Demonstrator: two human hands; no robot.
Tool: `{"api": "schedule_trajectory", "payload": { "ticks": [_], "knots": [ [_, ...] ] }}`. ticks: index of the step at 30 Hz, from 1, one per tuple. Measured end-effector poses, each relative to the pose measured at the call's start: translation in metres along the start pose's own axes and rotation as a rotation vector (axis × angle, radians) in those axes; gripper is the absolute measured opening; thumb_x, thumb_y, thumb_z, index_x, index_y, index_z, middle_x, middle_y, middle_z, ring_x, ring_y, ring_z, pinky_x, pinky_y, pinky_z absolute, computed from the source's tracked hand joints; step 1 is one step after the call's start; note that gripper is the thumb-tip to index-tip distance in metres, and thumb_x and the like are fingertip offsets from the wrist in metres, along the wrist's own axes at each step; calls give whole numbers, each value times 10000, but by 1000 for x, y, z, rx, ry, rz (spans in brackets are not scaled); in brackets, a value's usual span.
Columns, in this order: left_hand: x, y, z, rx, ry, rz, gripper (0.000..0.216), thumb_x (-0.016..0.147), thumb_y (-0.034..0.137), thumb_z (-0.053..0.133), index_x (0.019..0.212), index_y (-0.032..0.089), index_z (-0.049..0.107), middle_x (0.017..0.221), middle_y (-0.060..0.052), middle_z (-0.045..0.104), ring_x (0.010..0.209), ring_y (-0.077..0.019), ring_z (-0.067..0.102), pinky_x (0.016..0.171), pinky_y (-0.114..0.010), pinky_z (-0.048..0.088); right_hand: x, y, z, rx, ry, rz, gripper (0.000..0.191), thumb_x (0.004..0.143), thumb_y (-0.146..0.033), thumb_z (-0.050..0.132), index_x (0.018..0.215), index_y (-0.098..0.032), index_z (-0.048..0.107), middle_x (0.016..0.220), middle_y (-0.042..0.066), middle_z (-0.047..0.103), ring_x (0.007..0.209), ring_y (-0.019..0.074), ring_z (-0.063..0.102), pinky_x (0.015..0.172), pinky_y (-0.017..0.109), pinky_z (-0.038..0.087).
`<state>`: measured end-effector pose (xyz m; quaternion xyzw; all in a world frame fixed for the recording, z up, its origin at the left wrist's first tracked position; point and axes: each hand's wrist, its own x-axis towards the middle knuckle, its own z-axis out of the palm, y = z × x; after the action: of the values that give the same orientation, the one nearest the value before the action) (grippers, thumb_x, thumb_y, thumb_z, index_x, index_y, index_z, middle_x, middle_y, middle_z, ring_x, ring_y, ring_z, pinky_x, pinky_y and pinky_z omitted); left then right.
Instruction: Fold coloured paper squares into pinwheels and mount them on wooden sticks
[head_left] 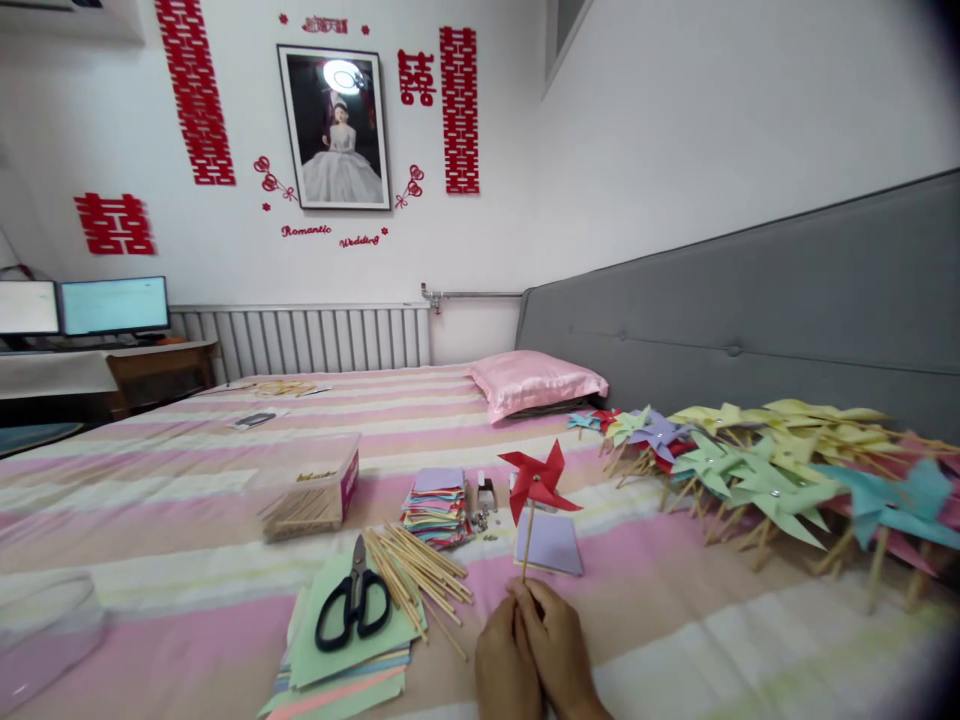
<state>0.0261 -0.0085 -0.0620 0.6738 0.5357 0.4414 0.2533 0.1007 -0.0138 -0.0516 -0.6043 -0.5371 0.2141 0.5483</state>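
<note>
A red paper pinwheel (535,477) stands upright on a thin wooden stick (529,545), its blades spread around a small centre pin. My left hand (505,655) and my right hand (559,632) press together around the lower end of that stick, fingers closed. Just behind the pinwheel lies a short stack of purple paper squares (551,545). To the left are loose wooden sticks (424,570) and black-handled scissors (352,605), which rest on sheets of coloured paper (322,660). A taller pile of coloured squares (435,505) sits beyond the sticks, beside scattered small metal pins (484,522).
Many finished pinwheels (780,490) lie heaped at the right by the grey headboard (750,300). A clear plastic box (311,490) of sticks is at the left. A pink pillow (536,382) lies at the back of the striped bed (187,500). A transparent container (49,630) sits lower left.
</note>
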Motion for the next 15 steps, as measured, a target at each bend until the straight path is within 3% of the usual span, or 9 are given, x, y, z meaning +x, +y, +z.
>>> {"api": "schedule_trajectory", "payload": {
  "ticks": [4,11,15],
  "knots": [
    [-9,-5,-1,60,19,165,374,843,209,306,1063,85,583,1052,-161,659,952,-209,612,819,-324,465,1,-2,0,-23,87,68,347,871,-389,329,766,-218,613,758,45,709,692,188,653,612,228,464],
    [-48,-27,-13,247,49,588,284,792,157,389,902,134,649,950,-140,672,891,-198,637,779,-298,525,-13,-8,-5,-46,145,112,342,884,-324,248,829,-219,569,619,-14,660,505,130,622,479,193,428],
    [-60,-50,-36,395,114,853,295,792,191,436,976,157,664,978,-126,695,892,-197,654,753,-257,546,-27,-7,-15,-81,155,112,308,877,-283,239,898,-199,534,622,-10,644,497,130,614,474,199,420]
  ]
}}
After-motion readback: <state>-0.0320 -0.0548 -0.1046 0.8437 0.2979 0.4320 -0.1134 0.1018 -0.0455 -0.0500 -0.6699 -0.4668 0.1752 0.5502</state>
